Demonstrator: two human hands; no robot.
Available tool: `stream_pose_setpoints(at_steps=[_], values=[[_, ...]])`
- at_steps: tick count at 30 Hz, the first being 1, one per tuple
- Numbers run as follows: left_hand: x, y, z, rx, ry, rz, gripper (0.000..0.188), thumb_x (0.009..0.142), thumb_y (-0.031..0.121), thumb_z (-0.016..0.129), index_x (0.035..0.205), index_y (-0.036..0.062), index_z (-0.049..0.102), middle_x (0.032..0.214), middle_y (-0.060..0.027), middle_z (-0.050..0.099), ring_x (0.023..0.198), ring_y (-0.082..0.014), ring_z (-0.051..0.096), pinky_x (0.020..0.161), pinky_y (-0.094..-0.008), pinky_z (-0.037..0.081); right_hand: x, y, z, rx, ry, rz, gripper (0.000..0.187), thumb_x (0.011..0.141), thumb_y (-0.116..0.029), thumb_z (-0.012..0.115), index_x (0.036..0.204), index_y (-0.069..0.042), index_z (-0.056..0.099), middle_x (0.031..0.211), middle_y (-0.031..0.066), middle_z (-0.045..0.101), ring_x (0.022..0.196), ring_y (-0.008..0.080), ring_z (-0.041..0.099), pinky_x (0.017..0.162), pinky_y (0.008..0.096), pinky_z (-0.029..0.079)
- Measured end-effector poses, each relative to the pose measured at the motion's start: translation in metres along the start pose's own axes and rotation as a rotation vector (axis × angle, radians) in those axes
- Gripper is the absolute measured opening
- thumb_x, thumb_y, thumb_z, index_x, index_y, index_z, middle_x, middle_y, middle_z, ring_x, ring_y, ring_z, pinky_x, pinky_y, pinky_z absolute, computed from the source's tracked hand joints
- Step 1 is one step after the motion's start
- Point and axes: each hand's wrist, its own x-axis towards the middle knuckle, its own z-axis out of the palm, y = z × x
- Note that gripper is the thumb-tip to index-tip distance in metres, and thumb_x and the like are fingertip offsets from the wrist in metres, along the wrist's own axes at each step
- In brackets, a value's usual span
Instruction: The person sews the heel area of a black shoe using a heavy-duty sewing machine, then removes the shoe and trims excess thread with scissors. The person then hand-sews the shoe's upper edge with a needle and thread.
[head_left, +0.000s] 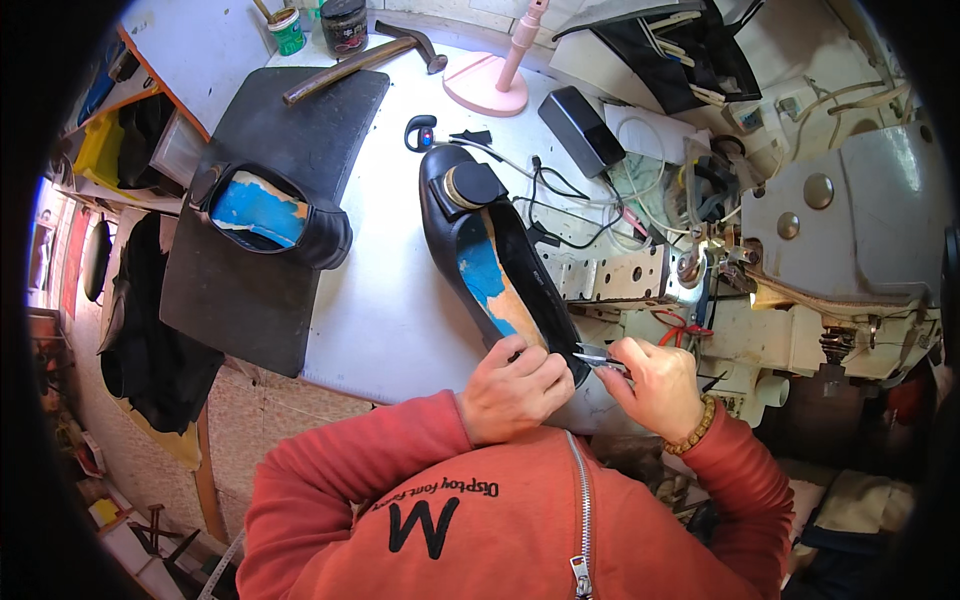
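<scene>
A black slip-on shoe (436, 225) lies on the white worktop, toe away from me and heel close to my body. Its toe carries a square-and-round ornament (470, 187); inside, the lining is patchy blue and tan. My left hand (513, 388) is closed on the shoe's heel end, thumb and fingers over the near rim. At the inner right edge of the heel, my right hand (655, 385) pinches a small pointed metal tool (592, 358), its tip at the shoe's rim. The fingers hide much of the tool, so its exact kind is unclear.
The matching black shoe (325, 232) rests on a dark mat (290, 120) at left, below a hammer (350, 72). A sewing machine (840, 220) stands at right. Cables (565, 190), a black box (580, 130) and a pink stand (490, 88) occupy the back.
</scene>
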Motion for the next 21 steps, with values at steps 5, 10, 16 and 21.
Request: stream_pose_setpoints(at_steps=[5,10,16,21], values=[[0.004,0.004,0.001,0.014,-0.019,0.034,0.015,0.071,0.017,0.060,0.086,0.0136,0.060,0.078,0.0024,0.048,0.073,-0.0130,0.050,0.077,-0.0302,0.039,0.002,0.001,-0.009,-0.124,-0.016,-0.100,0.022,0.077,-0.021,0.074,0.079,-0.008,0.057,0.065,0.0060,0.055,0.051,0.0262,0.056,0.046,0.0367,0.042],[0.005,0.006,-0.005,0.027,-0.078,0.054,0.013,0.072,0.016,0.057,0.085,0.0128,0.059,0.079,0.0009,0.048,0.077,-0.0128,0.052,0.080,-0.0294,0.039,0.004,0.002,-0.012,-0.197,-0.035,-0.166,0.022,0.075,-0.022,0.073,0.076,-0.012,0.054,0.062,0.0046,0.052,0.052,0.0251,0.058,0.047,0.0365,0.044],[0.002,0.006,-0.004,0.056,-0.056,0.057,0.013,0.072,0.016,0.057,0.085,0.0129,0.059,0.082,0.0016,0.049,0.078,-0.0122,0.052,0.082,-0.0293,0.039,-0.009,0.007,0.006,0.032,0.012,0.014,0.025,0.078,-0.024,0.073,0.076,-0.009,0.053,0.063,0.0062,0.056,0.055,0.0266,0.060,0.048,0.0376,0.044],[0.001,0.008,-0.002,0.018,-0.060,0.065,0.012,0.073,0.017,0.057,0.084,0.0135,0.059,0.083,0.0017,0.050,0.079,-0.0121,0.052,0.082,-0.0294,0.039,-0.017,0.004,0.013,0.128,0.042,0.072,0.025,0.080,-0.023,0.072,0.076,-0.008,0.052,0.065,0.0069,0.058,0.055,0.0276,0.060,0.048,0.0379,0.044]])
